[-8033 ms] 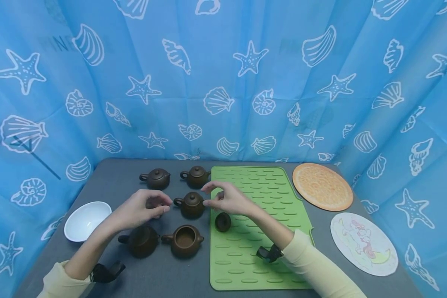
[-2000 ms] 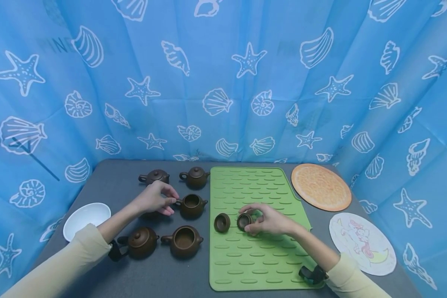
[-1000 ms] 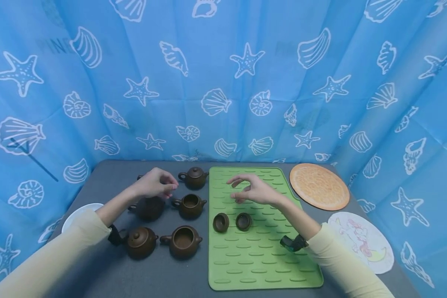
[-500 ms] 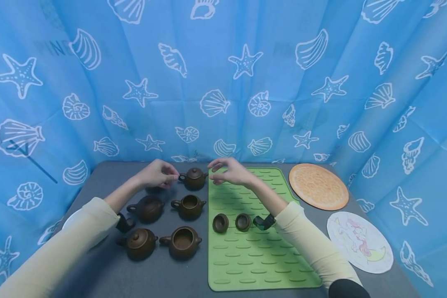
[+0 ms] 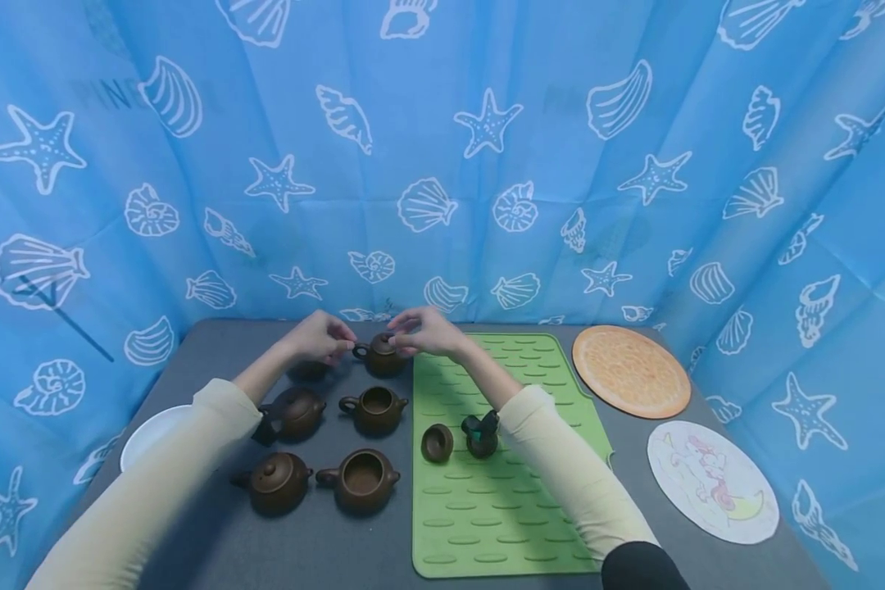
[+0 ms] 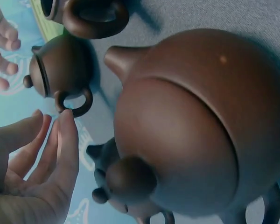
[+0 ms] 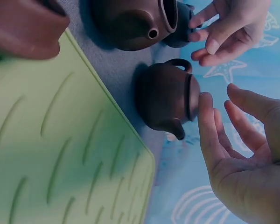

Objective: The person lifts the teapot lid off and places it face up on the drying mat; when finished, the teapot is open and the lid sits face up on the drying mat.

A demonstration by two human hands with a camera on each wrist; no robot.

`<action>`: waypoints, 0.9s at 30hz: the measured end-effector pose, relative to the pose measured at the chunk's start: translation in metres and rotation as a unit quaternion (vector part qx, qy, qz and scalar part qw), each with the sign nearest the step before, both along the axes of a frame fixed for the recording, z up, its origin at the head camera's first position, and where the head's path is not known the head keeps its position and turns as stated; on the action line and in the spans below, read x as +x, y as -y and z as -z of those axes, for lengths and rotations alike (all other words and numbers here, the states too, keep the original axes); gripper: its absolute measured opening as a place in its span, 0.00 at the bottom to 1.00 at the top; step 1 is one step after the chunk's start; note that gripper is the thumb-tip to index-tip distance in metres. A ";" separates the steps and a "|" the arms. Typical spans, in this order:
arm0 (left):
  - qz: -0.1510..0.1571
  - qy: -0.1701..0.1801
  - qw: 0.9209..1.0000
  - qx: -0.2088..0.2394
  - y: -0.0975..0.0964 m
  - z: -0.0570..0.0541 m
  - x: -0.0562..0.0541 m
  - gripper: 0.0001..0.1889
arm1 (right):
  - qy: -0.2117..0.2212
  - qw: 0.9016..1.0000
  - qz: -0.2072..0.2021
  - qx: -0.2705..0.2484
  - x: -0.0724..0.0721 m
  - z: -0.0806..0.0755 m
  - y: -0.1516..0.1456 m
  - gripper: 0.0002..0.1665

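Observation:
A small brown lidded teapot (image 5: 386,363) stands at the back, left of the green mat. My left hand (image 5: 317,338) is at its handle; in the left wrist view a fingertip (image 6: 67,116) meets or overlaps the handle, with thumb apart. Above the lid, my right hand (image 5: 429,334) has thumb and fingers spread; the left wrist view shows a gap between it and the lid knob (image 6: 28,81). Two lidless teapots stand in front, a middle one (image 5: 376,414) and a nearer one (image 5: 363,487). Two lids, left (image 5: 437,443) and right (image 5: 483,447), lie on the mat.
Left of these stand more lidded teapots, a front one (image 5: 276,485), a middle one (image 5: 301,414) and a back one (image 5: 308,371) partly hidden. The green mat (image 5: 501,524), white bowl (image 5: 151,434), orange disc (image 5: 630,370) and printed disc (image 5: 711,483) share the grey table.
The middle teapot's lid has come off and lies on the mat, released by my right hand. Both hands have since moved back to the rear teapot, the right one also leftward.

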State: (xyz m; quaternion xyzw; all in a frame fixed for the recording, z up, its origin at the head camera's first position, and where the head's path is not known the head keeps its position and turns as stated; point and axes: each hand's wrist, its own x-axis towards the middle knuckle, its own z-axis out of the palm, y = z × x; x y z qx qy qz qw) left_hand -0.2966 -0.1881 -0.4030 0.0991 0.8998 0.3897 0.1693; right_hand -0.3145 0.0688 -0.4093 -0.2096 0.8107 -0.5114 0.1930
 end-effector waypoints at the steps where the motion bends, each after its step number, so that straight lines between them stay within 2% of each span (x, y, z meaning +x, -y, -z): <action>1: -0.003 0.003 1.000 0.002 -0.001 0.002 -0.001 0.14 | 0.003 1.000 0.004 -0.003 -0.001 0.002 0.002 0.22; 10: -0.035 0.012 0.999 0.005 -0.011 0.010 -0.007 0.12 | 0.033 0.998 0.041 -0.026 -0.008 0.015 0.016 0.20; 20: -0.057 0.013 0.998 0.001 -0.010 0.014 -0.011 0.11 | 0.004 0.998 0.056 0.006 -0.006 0.017 0.024 0.16; 27: -0.071 0.015 0.997 0.011 -0.012 0.020 -0.015 0.09 | 0.004 0.998 0.062 0.008 -0.009 0.020 0.027 0.15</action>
